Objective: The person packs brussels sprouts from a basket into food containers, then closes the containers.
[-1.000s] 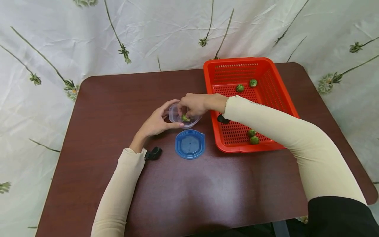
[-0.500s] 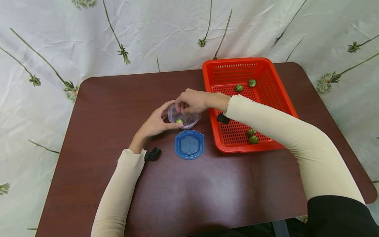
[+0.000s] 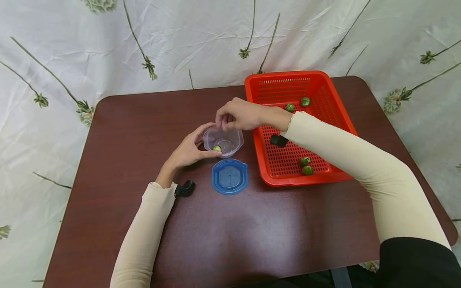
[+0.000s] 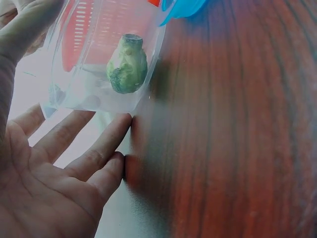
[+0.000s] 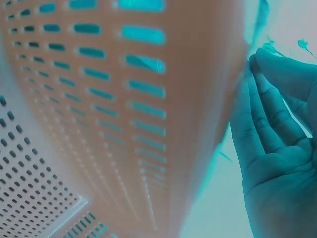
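On my right wrist feed, a slotted basket point(image 5: 190, 94) fills the left and middle; at the right edge I see the right hand point(image 5: 280, 141), thumb and fingertips together beside it, contact unclear.

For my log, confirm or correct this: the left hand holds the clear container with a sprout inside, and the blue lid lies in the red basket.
Wrong on one point: the blue lid lies on the table, outside the red basket, as the head view shows. The rest stands: the left hand holds the clear container with a sprout inside.
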`<state>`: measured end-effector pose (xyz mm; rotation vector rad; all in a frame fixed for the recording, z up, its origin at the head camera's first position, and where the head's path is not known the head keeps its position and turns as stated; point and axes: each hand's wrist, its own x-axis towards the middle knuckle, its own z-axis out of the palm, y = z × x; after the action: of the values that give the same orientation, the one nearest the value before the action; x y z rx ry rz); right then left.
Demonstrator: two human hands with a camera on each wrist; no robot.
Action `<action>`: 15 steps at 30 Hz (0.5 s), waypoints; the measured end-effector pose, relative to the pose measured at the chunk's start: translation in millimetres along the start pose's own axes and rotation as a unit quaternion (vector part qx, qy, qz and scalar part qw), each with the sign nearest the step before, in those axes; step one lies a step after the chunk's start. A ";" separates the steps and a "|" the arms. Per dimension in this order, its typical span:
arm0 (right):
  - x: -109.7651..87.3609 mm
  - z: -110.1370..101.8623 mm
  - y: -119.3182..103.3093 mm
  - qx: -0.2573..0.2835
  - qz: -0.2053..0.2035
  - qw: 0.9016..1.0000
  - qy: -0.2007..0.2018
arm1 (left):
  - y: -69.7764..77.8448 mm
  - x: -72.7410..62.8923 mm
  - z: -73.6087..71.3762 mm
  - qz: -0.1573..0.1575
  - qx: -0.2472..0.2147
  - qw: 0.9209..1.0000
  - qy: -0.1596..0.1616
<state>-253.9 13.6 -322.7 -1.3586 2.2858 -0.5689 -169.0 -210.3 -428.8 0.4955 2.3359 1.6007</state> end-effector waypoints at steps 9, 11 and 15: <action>-24.4 -14.5 8.4 0.037 0.004 0.998 0.051 | 0.7 0.2 0.8 0.007 -0.011 1.000 0.007; -30.0 -16.9 10.6 0.040 0.011 0.997 0.058 | 0.7 0.3 1.0 0.008 -0.010 1.000 0.007; -40.5 -21.3 16.1 0.043 0.026 0.996 0.072 | 0.6 0.1 1.5 0.008 -0.008 1.000 0.005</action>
<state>-259.5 59.4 -307.9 -1.2497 2.3730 -0.7628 -168.5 -208.8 -428.8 0.5054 2.3305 1.6330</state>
